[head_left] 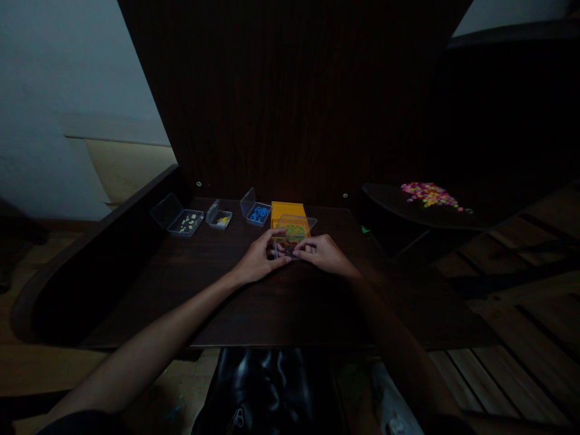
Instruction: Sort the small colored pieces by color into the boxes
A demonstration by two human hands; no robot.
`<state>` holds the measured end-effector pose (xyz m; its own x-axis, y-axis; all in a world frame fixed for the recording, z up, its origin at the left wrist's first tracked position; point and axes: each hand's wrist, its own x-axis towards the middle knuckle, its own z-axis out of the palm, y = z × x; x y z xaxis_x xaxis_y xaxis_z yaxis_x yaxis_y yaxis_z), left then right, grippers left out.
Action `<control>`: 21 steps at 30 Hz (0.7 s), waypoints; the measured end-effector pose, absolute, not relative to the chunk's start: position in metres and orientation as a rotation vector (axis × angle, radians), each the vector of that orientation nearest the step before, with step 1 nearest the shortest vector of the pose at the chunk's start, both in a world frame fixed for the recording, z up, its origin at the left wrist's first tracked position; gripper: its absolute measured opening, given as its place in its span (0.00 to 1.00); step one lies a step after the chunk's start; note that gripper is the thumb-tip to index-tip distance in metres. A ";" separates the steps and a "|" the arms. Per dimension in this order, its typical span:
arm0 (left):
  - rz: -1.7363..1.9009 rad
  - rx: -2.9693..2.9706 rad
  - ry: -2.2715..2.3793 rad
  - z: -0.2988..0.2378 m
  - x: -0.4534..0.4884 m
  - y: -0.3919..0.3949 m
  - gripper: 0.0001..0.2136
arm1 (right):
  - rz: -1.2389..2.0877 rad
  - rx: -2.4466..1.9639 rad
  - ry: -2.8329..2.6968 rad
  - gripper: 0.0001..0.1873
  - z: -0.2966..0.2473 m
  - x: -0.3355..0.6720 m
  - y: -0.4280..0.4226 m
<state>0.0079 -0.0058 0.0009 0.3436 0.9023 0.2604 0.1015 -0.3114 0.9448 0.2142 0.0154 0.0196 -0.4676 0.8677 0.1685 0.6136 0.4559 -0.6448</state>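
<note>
My left hand [261, 258] is closed around the left side of a clear plastic box [296, 225] whose see-through lid stands raised. At the box's front right, my right hand [324, 254] has its thumb and fingers pinched together low at the opening. Whatever lies between those fingertips is too small and dark to make out. Directly behind the clear box sits a yellow-orange box [287, 209]; green bits show through the raised lid. Both hands rest close together just above the dark table.
Left of my hands stand open clear boxes with blue pieces [259, 214], yellow and white pieces [222, 220] and cream pieces [188, 222]. A pile of pink and yellow bits [430, 195] lies on a side shelf [389, 201]. A dark panel [290, 109] rises behind the table [181, 290].
</note>
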 end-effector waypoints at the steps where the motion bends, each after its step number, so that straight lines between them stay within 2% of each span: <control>1: 1.079 1.680 0.910 0.000 0.008 -0.006 0.29 | 0.706 -1.244 -2.241 0.10 0.020 0.215 0.015; 11: 1.082 1.675 0.923 0.001 0.009 -0.007 0.28 | 0.358 -1.344 -2.311 0.10 0.020 0.211 0.011; 21: 1.061 1.633 0.942 -0.004 0.008 -0.003 0.30 | 0.518 -1.212 -2.192 0.13 0.027 0.218 0.013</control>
